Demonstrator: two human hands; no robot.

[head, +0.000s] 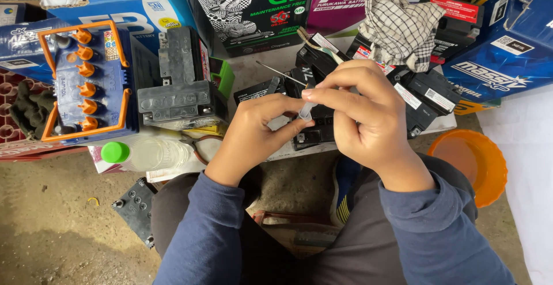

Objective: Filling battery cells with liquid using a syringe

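A person in dark blue sleeves crouches over a cluttered floor, both hands working a small pale grey strip (306, 111) held between them, just above a cluster of small black batteries (423, 97). The right hand (363, 115) is curled, its thumb and forefinger pinching the upper end of the strip. The left hand (256, 129) is closed around the lower end, fingers folded toward the palm.

A thin metal rod (281, 73) lies slantwise on the pale board (253, 69) just beyond the hands. A checked cloth (401, 28) is heaped on the batteries farther back. To the left stands a larger black battery (180, 83), and beside it a blue battery with a row of orange caps and an orange carrying frame (86, 83). A clear plastic bottle with a green cap (144, 154) lies on its side near the left forearm. An orange plastic bowl (475, 161) sits on the ground by the right elbow. Colourful cardboard battery boxes (253, 8) are stacked along the back. A flat black cover (136, 207) rests on the concrete floor by the left knee.
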